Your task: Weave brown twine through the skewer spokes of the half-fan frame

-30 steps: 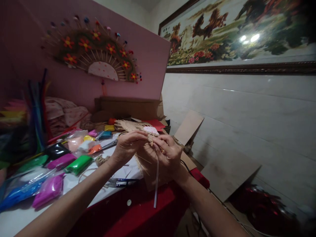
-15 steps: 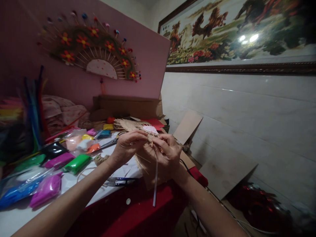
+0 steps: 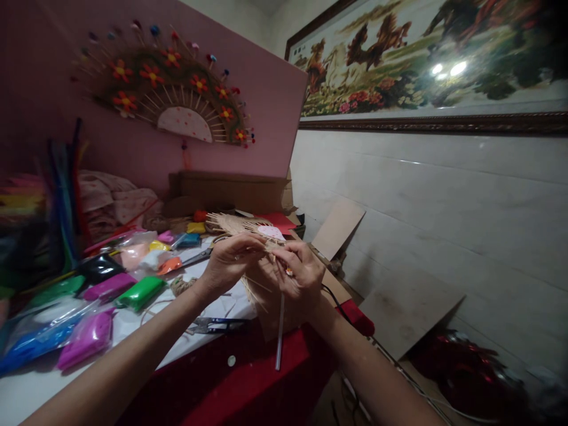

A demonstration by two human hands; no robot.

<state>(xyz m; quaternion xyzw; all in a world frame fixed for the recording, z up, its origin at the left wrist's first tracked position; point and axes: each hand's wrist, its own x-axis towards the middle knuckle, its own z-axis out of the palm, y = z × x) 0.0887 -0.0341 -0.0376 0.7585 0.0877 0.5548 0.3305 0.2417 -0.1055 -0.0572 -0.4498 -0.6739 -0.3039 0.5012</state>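
My left hand point(image 3: 231, 260) and my right hand point(image 3: 302, 272) meet at the near side of a stick-and-burlap fan point(image 3: 231, 223) with a pink dotted centre point(image 3: 271, 232). Both are closed, fingertips pinching a small tan piece point(image 3: 268, 246); whether it belongs to the fan is unclear. A clear glue stick point(image 3: 279, 337) hangs down from under my right hand, its upper end hidden in the palm. A small orange-and-white bit shows between the right fingers. Below the hands, thin wooden sticks point(image 3: 256, 290) lie on cardboard.
Blue-handled snips point(image 3: 217, 325), black scissors point(image 3: 197, 257), a twine coil point(image 3: 181, 286) and bagged coloured clay point(image 3: 141, 293) lie on the white-covered table to the left. A black cord point(image 3: 333, 296) runs right of my hand. A finished fan point(image 3: 184, 121) hangs on the pink board.
The fingers of my right hand have shifted slightly at the tan piece, and the orange-and-white bit shows more plainly. My left hand stays nearly still.
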